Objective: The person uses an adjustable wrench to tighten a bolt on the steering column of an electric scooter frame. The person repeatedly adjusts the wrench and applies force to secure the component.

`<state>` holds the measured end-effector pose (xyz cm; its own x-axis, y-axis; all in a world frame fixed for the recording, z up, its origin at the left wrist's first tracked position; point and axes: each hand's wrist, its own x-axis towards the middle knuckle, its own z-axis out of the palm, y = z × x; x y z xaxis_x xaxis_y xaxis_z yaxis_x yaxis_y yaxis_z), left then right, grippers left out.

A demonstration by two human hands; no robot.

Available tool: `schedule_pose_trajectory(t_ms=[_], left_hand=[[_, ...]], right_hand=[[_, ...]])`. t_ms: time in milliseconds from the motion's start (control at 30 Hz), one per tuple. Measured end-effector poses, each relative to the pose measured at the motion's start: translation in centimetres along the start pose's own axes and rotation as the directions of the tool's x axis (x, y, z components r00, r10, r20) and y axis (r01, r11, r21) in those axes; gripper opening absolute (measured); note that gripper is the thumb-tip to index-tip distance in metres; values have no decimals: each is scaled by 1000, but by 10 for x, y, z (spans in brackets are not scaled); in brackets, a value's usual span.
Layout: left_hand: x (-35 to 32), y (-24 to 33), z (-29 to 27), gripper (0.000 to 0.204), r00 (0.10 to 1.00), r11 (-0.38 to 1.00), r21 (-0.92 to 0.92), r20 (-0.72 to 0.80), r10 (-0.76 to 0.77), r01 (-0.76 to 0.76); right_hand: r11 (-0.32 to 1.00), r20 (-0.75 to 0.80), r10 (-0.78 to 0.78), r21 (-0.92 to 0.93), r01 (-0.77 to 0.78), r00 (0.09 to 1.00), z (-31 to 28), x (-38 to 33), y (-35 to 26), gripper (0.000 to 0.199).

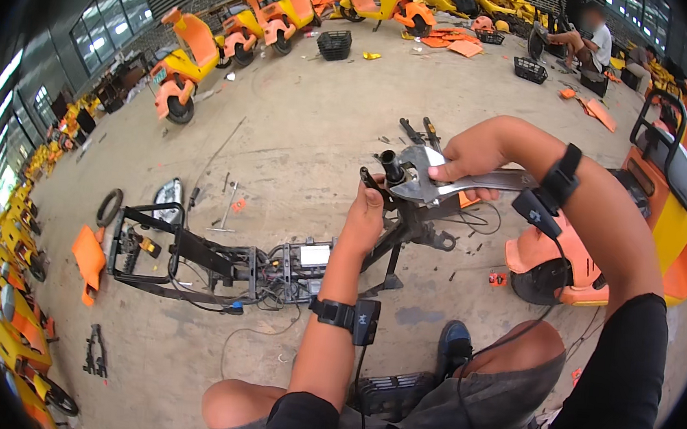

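A stripped black scooter frame [229,263] lies on the floor in front of me, with wiring along its middle. At its near-right end, a short black tube [392,168] sticks up. Around or against that tube sits the jaw of a large silver adjustable wrench [489,181]. My right hand [479,154] is closed on the wrench, thumb near its head. My left hand [365,216] is closed round a black bar [369,179] just left of the tube; its fingers are partly hidden.
An orange scooter [552,261] stands close on my right. Left of the frame lie an orange panel [88,264], a tyre [110,207] and a black fork-like part [96,351]. A T-shaped tool [228,208] lies beyond. Black crates [334,45] and a seated person [594,44] are farther off.
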<state>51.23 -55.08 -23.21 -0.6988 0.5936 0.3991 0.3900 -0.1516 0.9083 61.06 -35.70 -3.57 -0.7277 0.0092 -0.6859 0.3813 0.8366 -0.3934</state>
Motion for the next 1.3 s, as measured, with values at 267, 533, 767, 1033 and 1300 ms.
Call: schedule_pose_trajectory(t_ms=[267, 533, 767, 1033, 1300], left_hand=[[6, 0, 13, 98, 999, 997, -71, -44, 32, -35], [8, 5, 8, 66, 984, 992, 19, -129, 127, -125], [2, 2, 16, 69, 978, 998, -9, -199, 53, -56], [4, 13, 13, 88, 872, 940, 13, -369, 322, -342], [21, 40, 1, 99, 969, 923, -296, -85, 233, -248]], right_hand=[[992, 150, 63, 102, -79, 987, -15, -6, -3, 61], [987, 268, 46, 138, -85, 962, -25, 4, -6, 59], [992, 242, 23, 117, -53, 970, -23, 4, -9, 64], [998, 121, 48, 37, -53, 991, -9, -5, -11, 66], [996, 45, 87, 30, -89, 995, -4, -12, -17, 63]])
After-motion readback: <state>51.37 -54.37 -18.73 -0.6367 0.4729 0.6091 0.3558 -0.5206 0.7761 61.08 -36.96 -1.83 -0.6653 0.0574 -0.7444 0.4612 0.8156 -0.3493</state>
